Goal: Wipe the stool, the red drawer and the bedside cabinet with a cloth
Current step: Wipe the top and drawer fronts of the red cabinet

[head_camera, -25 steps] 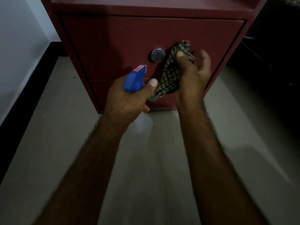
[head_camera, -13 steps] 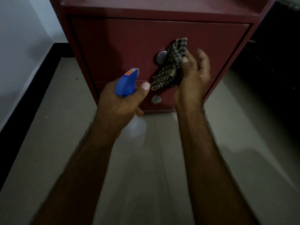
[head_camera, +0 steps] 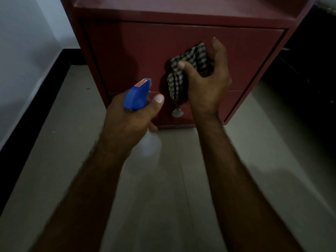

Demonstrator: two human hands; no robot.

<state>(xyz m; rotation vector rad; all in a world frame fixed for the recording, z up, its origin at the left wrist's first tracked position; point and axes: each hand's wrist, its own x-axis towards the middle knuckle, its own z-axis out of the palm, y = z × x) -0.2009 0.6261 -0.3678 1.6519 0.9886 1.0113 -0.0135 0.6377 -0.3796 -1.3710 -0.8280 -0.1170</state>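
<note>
Centre frame, in dim light: my right hand [head_camera: 207, 82] clutches a bunched checked cloth [head_camera: 189, 70], thumb curled over its front and fingers closed behind it. The cloth is up at the face of the upper red drawer [head_camera: 136, 51]; I cannot tell whether it is pressing the panel or held just off it.

The drawer front runs wide, left to right across the upper half of the frame. My grip sits right of its middle, so the longer stretch of panel lies to the cloth's left and a shorter one to its right. A tail of cloth hangs towards the round metal knob [head_camera: 177, 113] of the lower drawer, just below.

Lower and left of centre, my left hand [head_camera: 131, 119] is wrapped round a spray bottle [head_camera: 136, 97], its blue head aimed up at the drawer and held back from it. The right hand is the nearer one; by my reckoning the wipe ahead is its sideways sweep along the panel's length.
</note>
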